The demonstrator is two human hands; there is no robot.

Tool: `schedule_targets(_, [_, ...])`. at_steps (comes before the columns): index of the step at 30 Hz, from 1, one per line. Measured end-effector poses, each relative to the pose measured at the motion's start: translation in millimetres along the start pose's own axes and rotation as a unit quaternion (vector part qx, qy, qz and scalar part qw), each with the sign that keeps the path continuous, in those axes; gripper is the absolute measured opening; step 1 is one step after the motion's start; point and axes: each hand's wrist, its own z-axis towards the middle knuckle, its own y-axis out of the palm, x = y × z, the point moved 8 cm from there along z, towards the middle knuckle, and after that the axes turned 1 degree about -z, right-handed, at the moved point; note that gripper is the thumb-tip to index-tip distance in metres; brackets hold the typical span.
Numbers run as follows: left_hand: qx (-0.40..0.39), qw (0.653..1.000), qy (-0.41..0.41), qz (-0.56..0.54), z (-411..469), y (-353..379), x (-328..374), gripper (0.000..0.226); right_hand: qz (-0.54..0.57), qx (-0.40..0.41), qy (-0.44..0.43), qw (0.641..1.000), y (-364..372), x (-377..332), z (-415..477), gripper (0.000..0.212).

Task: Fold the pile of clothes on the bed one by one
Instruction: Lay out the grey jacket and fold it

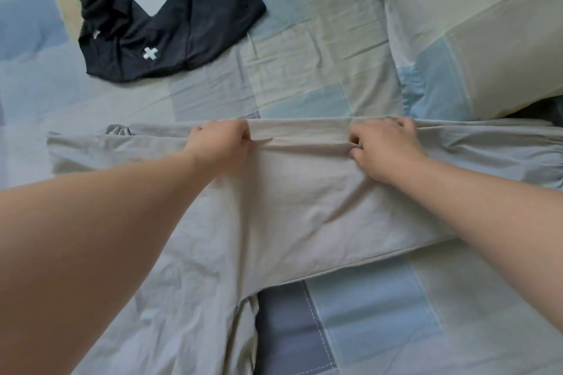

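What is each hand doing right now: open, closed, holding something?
Left hand: closed, pinching a fold of the beige garment.
Right hand: closed, pinching the same fold.

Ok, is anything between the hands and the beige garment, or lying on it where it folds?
Nothing visible. The left hand and right hand both pinch the beige garment near its far edge. The black garment lies apart on the bed, far left; the pillow lies far right, beyond it.
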Motion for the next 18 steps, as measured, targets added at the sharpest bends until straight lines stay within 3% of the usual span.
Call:
schedule_targets(5, [0.119,0.989,0.021,-0.084,4.3,-20.1,4.7,0.010,0.096,0.099,0.086,0.987,-25.5,20.7,1.5,0.013])
schedule_targets(9, [0.073,0.996,0.004,-0.049,11.6,-8.5,-8.9,0.031,0.071,0.057,0.148,0.985,-12.7,26.2,5.2,0.004])
schedule_targets(14, [0.009,1.000,-0.020,0.001,-2.3,-12.3,-78.3,0.033,0.050,0.056,-0.031,0.997,-5.0,-62.7,10.5,0.038])
schedule_targets(18, [-0.003,0.997,-0.066,0.039,-9.7,-16.9,-131.8,0.024,0.064,-0.002,-0.046,0.997,7.5,-118.2,32.0,0.045])
